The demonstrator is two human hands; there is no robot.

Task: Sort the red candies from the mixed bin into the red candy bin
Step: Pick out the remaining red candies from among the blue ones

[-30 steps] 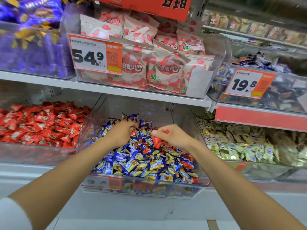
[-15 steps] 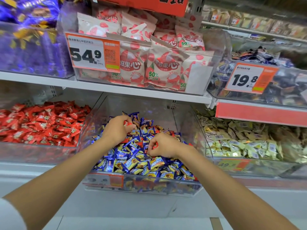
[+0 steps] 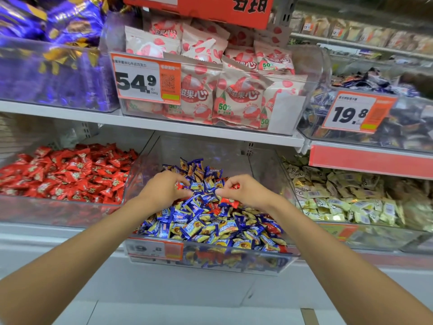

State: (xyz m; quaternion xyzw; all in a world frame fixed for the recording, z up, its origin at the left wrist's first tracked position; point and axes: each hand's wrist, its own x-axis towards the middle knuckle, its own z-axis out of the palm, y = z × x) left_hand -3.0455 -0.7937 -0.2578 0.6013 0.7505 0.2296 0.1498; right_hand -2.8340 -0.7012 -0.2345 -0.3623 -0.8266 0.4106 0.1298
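The clear mixed bin [image 3: 234, 260] sits in the middle of the lower shelf, heaped with blue-and-yellow wrapped candies and a few red ones [image 3: 214, 208]. Both my hands are over its pile. My left hand [image 3: 161, 190] has its fingers curled round a red candy [image 3: 179, 185]. My right hand [image 3: 243, 190] grips red candies, one poking out by the knuckles [image 3: 235, 186] and another under the thumb [image 3: 228, 202]. The red candy bin [image 3: 58, 213], full of red wrappers, stands directly to the left.
A bin of pale yellow candies [image 3: 351, 202] lies to the right. The shelf above holds pink-and-white snack bags [image 3: 236, 97] behind a 54.9 price tag, purple sweets [image 3: 46, 73] at left and dark wrapped candies [image 3: 398, 123] behind a 19.8 tag.
My right hand dipped lower into the pile half a second ago and has come back up holding red candy. My left hand has stayed at the back of the pile, still curled on a red candy.
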